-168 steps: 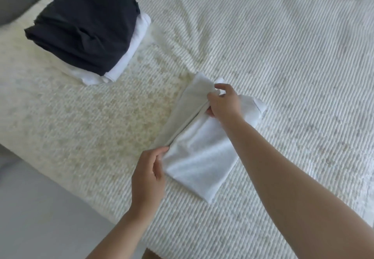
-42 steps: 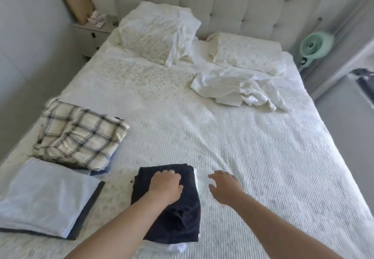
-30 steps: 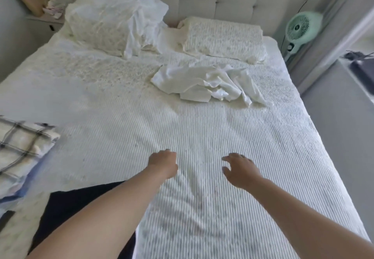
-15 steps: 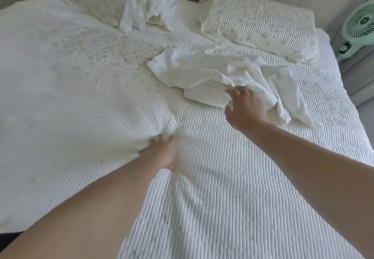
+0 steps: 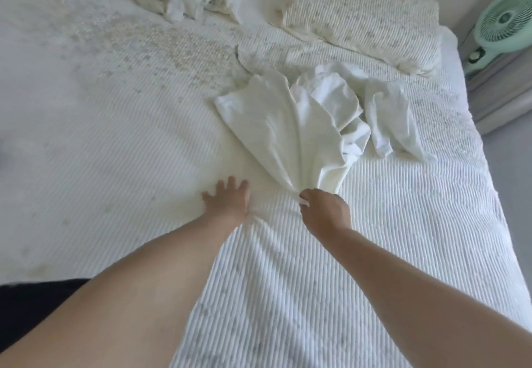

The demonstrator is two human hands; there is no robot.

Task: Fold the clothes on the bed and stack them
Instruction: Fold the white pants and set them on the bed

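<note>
The wide bed with its ribbed white quilted cover [image 5: 374,252] carries a crumpled white cotton garment [image 5: 293,125] near its right edge, fanning away from the right hand [image 5: 325,209], which pinches its near corner. The left hand [image 5: 227,200] presses flat, fingers spread, just beside.

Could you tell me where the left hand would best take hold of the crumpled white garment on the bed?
Probably its near left edge, coming from the left: the white garment fans out flat there, while the right hand already pinches the bunched near corner and the left hand rests beside it.
</note>
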